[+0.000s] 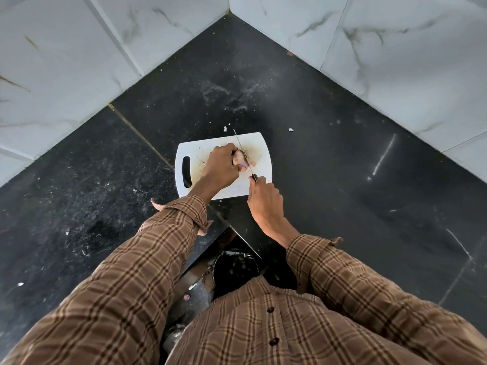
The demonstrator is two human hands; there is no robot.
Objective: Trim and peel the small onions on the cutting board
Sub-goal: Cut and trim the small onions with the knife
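Nearest the camera is the person's brown plaid shirt (263,325), buttoned down the front, with both sleeves reaching forward toward the cutting board (224,187). Just below the board's near edge, between the two forearms, the black stone counter (342,167) ends at a corner, and beneath it stands a dark round container (234,270); what it holds is too dim to tell. Pale scraps lie on the lower surface beside it.

The counter is dark, speckled and dusty, with a thin seam running diagonally to the left of the board. The white board lies flat on it, its handle slot (186,171) at the left end, its middle stained brownish.

The right hand (264,200) comes in over the board's near right corner, fingers curled round the dark handle of a knife (243,154). The thin blade runs away from the hand across the board, its tip reaching just past the far edge. The left hand (221,165) rests on the middle of the board with its wrist over the near edge, fingers bent down and gripping a small onion (240,160), pale with a pinkish tinge. The blade lies against the onion's right side. More pale pieces sit just right of the blade.

Beyond the board's far edge a few white flakes (225,128) dot the counter, then a floury smear. Farther still, white marbled wall tiles (382,48) meet in a corner directly behind the board.
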